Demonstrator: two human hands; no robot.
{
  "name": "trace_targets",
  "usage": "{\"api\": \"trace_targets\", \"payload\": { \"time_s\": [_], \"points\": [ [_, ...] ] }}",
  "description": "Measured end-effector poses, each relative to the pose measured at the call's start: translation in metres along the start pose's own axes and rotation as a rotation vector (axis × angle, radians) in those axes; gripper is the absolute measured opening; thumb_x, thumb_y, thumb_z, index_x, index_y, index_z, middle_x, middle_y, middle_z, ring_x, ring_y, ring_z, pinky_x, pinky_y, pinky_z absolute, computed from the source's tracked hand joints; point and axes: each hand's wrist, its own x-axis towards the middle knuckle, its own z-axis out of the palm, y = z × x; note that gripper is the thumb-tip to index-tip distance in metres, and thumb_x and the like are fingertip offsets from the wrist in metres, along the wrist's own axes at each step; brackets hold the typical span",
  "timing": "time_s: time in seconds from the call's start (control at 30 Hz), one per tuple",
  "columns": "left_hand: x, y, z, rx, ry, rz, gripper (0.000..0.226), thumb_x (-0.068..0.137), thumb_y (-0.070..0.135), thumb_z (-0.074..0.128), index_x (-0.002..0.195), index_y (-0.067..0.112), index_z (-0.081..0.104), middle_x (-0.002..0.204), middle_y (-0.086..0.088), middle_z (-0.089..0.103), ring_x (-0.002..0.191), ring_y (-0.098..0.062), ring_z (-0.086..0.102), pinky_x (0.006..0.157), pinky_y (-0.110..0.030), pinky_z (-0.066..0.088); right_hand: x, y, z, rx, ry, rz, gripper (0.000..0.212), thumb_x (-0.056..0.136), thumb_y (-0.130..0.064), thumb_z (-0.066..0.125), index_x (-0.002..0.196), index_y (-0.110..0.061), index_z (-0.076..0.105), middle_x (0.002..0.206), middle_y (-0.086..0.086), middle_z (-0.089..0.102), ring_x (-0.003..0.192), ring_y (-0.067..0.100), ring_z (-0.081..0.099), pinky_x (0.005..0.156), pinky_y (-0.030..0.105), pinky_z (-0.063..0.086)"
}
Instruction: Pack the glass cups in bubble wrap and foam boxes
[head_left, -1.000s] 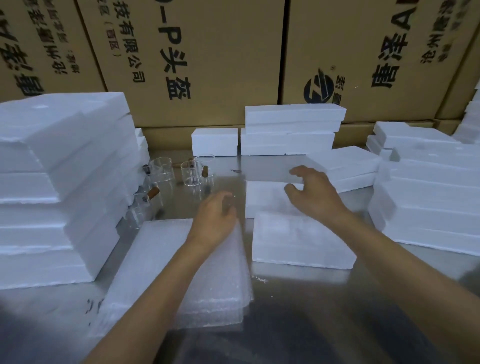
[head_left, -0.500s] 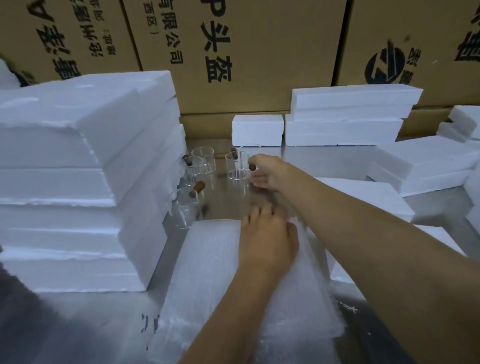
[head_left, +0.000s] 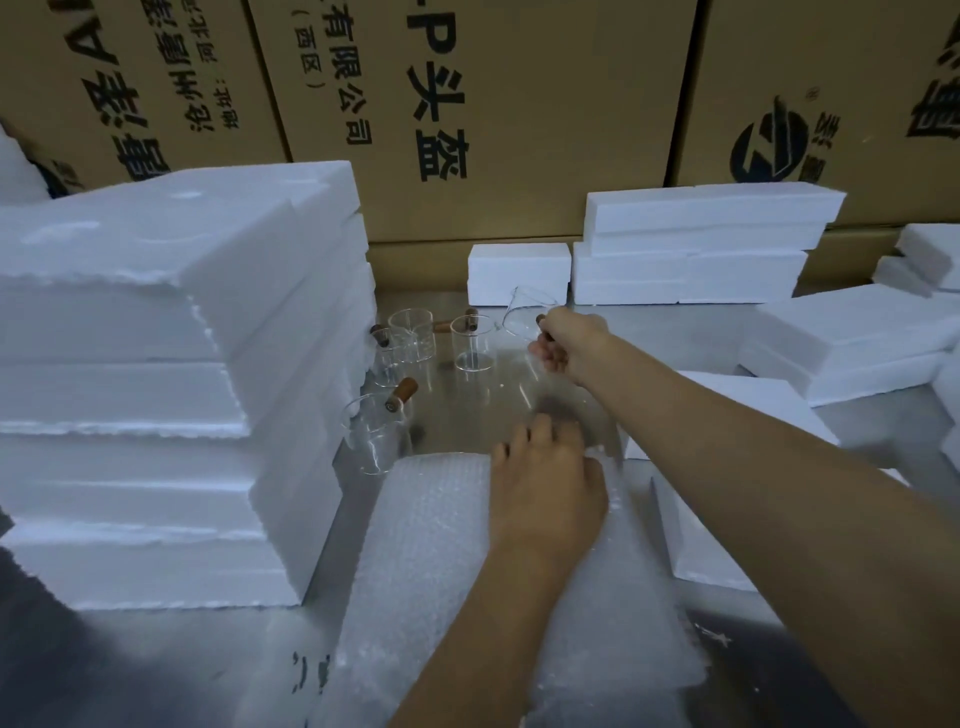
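The right hand (head_left: 569, 345) has its fingers curled round the wooden handle of a glass cup (head_left: 524, 314), which is tipped and lifted clear of the steel table (head_left: 493, 410), at the far end of the cluster of cups. The left hand (head_left: 545, 486) rests on the far edge of the stack of bubble wrap (head_left: 441, 561), fingers bent over that edge — whether it pinches a sheet or only presses down, I cannot tell. To my eye the step is bringing the cup back onto the wrap, and the sound way is to carry it by the handle, level it, and lay it near the middle of the top sheet while the left hand keeps the stack from sliding. Three more cups stand near: one upright cup (head_left: 471, 343) just beside the lifted one, a pair of cups (head_left: 405, 338) close against the tall foam stack (head_left: 171, 374), and the nearest cup (head_left: 376, 434) right at the wrap's far left corner. That corner cup is the one likely to get knocked — glass on steel would slide easily. The open room is the bare strip of table between the cups and the wrap, so the path straight back toward the left hand looks freest. On the right, low foam slabs (head_left: 727, 410) lie under the forearm, leaving little room to swing wide.
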Motion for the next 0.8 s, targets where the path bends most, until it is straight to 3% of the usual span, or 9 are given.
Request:
{"api": "trace_targets", "payload": {
  "time_s": [0.1,0.17,0.3,0.37,0.47,0.57,0.7,0.8],
  "points": [
    [-0.001,0.001,-0.003,-0.005,-0.020,-0.012,0.030,0.100,0.028,0.038,0.122,0.018,0.056,0.129,-0.004,0.052,0.117,-0.025,0.045,0.097,-0.037,0.035,-0.028,-0.013,-0.036,0.115,-0.103,-0.039,0.009,0.094,-0.011,0.049,0.092,-0.006,0.057,0.076,0.012,0.064,0.044,0.010,0.055,0.045,0.020,0.041],
    [-0.003,0.002,-0.008,-0.066,-0.003,-0.021,0.029,0.100,0.025,0.040,0.121,0.016,0.057,0.129,-0.004,0.052,0.117,-0.025,0.047,0.097,-0.037,0.037,-0.056,-0.017,-0.063,0.169,-0.231,-0.051,0.017,0.098,-0.016,0.049,0.086,-0.007,0.057,0.074,0.011,0.069,0.046,0.009,0.054,0.049,0.020,0.043],
    [-0.010,0.009,-0.030,-0.303,0.274,-0.025,0.023,0.095,0.009,0.047,0.111,0.009,0.063,0.116,-0.006,0.056,0.107,-0.025,0.053,0.093,-0.041,0.043,-0.122,-0.004,-0.116,0.244,-0.396,-0.067,0.020,0.100,-0.019,0.046,0.092,-0.006,0.060,0.078,0.009,0.074,0.055,0.010,0.059,0.055,0.017,0.050],
    [-0.014,0.009,-0.037,-0.308,0.319,-0.007,0.017,0.094,0.009,0.049,0.101,0.009,0.065,0.105,-0.006,0.059,0.101,-0.025,0.054,0.088,-0.042,0.045,-0.150,0.011,-0.138,0.287,-0.443,-0.048,0.022,0.099,-0.019,0.045,0.101,-0.004,0.061,0.081,0.011,0.074,0.056,0.011,0.060,0.055,0.018,0.051],
    [-0.021,0.008,-0.042,-0.329,0.019,-0.062,0.006,0.092,0.021,0.057,0.089,0.018,0.061,0.094,0.002,0.055,0.096,-0.023,0.056,0.077,-0.036,0.046,-0.184,0.033,-0.159,0.353,-0.481,0.003,0.030,0.098,-0.019,0.044,0.110,0.001,0.062,0.080,0.012,0.071,0.057,0.013,0.057,0.055,0.019,0.051],
    [-0.030,0.005,-0.040,-0.296,-0.224,-0.122,0.018,0.087,0.037,0.070,0.080,0.024,0.060,0.092,0.010,0.047,0.097,-0.016,0.050,0.076,-0.031,0.040,-0.207,0.050,-0.170,0.416,-0.499,0.022,0.028,0.097,-0.018,0.041,0.107,-0.001,0.061,0.076,0.011,0.065,0.057,0.015,0.052,0.056,0.021,0.050],
    [-0.042,0.002,-0.040,-0.348,-0.224,-0.128,0.023,0.084,0.039,0.076,0.079,0.018,0.069,0.094,0.014,0.045,0.102,-0.012,0.043,0.086,-0.026,0.038,-0.223,0.061,-0.171,0.341,-0.424,-0.006,0.020,0.099,-0.019,0.035,0.095,-0.008,0.051,0.064,0.005,0.047,0.052,0.015,0.036,0.054,0.025,0.032],
    [-0.049,0.004,-0.037,-0.315,-0.151,-0.116,0.017,0.091,0.026,0.070,0.076,0.019,0.067,0.098,0.008,0.050,0.105,-0.016,0.050,0.090,-0.026,0.043,-0.230,0.064,-0.171,0.271,-0.415,-0.005,0.022,0.101,-0.021,0.034,0.097,-0.008,0.050,0.063,0.002,0.037,0.051,0.014,0.029,0.051,0.025,0.026]
  ]
}}
